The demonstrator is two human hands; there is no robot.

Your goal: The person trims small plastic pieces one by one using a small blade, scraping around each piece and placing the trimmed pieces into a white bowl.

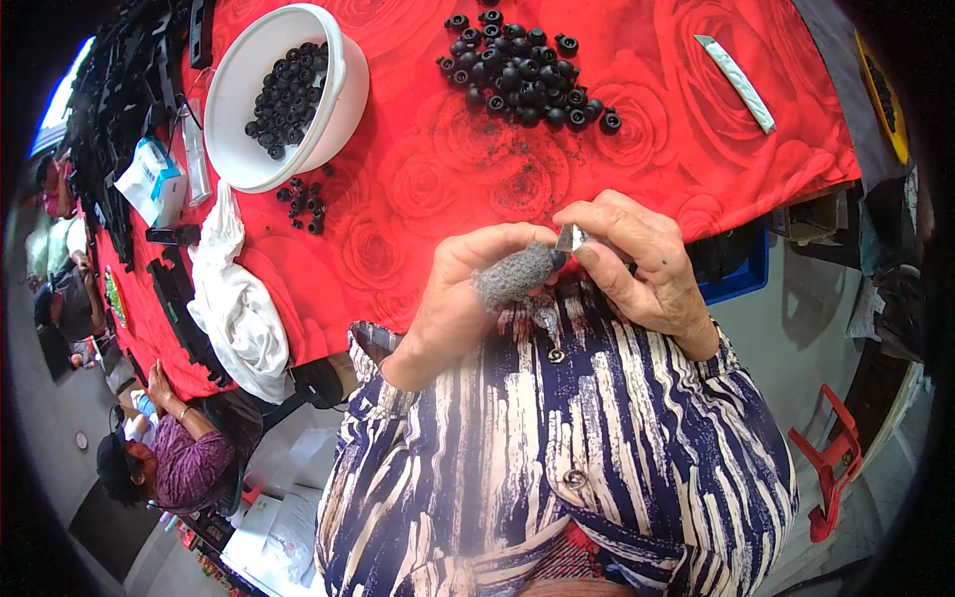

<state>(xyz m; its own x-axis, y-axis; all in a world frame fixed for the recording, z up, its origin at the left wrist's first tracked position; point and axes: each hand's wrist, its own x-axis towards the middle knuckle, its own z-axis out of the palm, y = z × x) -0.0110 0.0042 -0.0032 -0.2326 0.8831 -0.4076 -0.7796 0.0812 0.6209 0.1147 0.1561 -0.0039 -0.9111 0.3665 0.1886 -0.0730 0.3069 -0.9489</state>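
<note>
My left hand (pixel 468 294) is curled close to my chest, its thumb covered by a grey knitted finger sleeve (pixel 517 274). My right hand (pixel 637 259) pinches a small metal blade (pixel 571 237) whose tip touches the sleeved thumb. Whether a small part sits between the fingers is hidden. A loose heap of small black round parts (pixel 522 75) lies on the red rose-patterned tablecloth (pixel 438 179) beyond my hands. A white bowl (pixel 333 99) at the far left holds more of the same black parts (pixel 288 95).
A few black parts (pixel 303 199) lie by the bowl. A white cloth (pixel 234 298) hangs over the table's left edge. A silver strip (pixel 736 80) lies at the far right. Other people (pixel 169 448) sit along the left side. A red stool (pixel 831 468) stands on the floor.
</note>
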